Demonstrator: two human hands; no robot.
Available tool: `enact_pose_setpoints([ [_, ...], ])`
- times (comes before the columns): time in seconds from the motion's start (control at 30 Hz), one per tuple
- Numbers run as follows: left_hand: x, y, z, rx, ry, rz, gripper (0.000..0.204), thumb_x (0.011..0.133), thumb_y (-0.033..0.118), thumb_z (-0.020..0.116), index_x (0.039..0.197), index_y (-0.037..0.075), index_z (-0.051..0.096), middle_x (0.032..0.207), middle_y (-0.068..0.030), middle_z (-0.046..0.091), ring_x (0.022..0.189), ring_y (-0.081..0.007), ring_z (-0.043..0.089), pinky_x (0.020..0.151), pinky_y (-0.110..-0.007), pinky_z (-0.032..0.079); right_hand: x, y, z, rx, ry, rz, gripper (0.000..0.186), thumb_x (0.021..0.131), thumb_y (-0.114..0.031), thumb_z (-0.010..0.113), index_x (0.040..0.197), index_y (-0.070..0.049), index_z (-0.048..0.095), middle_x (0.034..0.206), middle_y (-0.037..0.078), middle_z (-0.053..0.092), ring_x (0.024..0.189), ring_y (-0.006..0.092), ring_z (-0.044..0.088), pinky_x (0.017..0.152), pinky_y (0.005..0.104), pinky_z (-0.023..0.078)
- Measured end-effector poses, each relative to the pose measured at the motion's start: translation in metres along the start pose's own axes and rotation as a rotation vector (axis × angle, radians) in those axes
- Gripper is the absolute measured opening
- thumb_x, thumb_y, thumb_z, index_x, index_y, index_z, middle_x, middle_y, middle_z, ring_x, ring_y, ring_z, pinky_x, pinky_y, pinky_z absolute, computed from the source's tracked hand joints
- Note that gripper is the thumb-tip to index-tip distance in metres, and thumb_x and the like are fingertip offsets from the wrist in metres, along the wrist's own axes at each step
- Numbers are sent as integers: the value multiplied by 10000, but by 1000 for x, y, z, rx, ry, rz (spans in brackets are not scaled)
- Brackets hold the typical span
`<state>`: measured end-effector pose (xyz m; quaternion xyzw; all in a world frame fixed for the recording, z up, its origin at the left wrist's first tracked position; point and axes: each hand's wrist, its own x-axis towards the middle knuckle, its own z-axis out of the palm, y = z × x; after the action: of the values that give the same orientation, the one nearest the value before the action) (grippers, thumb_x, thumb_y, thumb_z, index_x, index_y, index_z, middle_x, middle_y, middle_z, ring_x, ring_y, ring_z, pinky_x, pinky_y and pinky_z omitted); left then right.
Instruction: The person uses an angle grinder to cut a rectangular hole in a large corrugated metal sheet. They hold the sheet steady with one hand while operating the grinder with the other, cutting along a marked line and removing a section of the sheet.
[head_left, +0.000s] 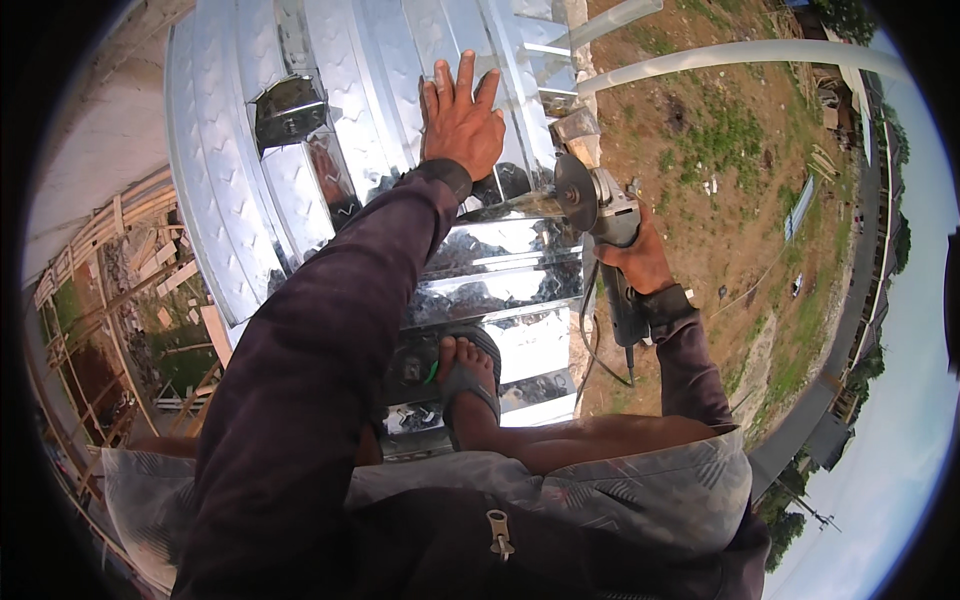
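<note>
Shiny ribbed metal sheets (220,170) lie under me, with cut openings and dark, reflective patches. My left hand (465,130) is pressed flat on the sheets near the top, fingers spread and holding nothing. My right hand (635,255) grips an angle grinder (620,225) at the right edge of the metal. Its cutting disc (576,190) faces left, close to a rib of the sheet; whether it touches, I cannot tell. A black cord (631,378) hangs from the tool's rear.
My sandalled foot (470,385) rests on the sheets. Pale pipes (740,52) extend rightward at the top. Past the right edge lies ground with grass patches (725,150) and a road (830,340). Timber framework (140,280) and debris show below at the left.
</note>
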<state>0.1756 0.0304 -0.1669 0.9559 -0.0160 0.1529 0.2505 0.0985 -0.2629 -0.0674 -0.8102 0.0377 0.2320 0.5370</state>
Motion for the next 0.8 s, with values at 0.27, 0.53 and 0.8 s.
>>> enact_pose_setpoints([
  [0.27, -4, -21, -18, -147, -166, 89, 767, 931, 493, 637, 1521, 62, 405, 1646, -244, 115, 1497, -528, 117, 1184, -666, 169, -10, -1, -9, 129, 94, 24, 853, 722, 13, 788, 1456, -9, 355, 1199, 82, 611, 1038, 174, 613, 902, 324, 525],
  [0.53, -56, 50, -40, 197, -357, 75, 800, 889, 332, 645, 1539, -11, 329, 1646, -316, 51, 1452, -612, 163, 1075, -770, 242, -21, -30, -18, 81, 118, 19, 821, 727, 6, 786, 1442, -10, 382, 1177, 77, 624, 1025, 175, 620, 887, 321, 527],
  [0.8, -62, 49, -19, 236, -313, 27, 731, 909, 211, 567, 1543, -34, 299, 1621, -360, 100, 1421, -640, 208, 1083, -763, 247, -21, -19, -6, 34, 37, 30, 841, 726, 30, 782, 1454, -19, 361, 1226, 74, 595, 1093, 176, 589, 946, 323, 496],
])
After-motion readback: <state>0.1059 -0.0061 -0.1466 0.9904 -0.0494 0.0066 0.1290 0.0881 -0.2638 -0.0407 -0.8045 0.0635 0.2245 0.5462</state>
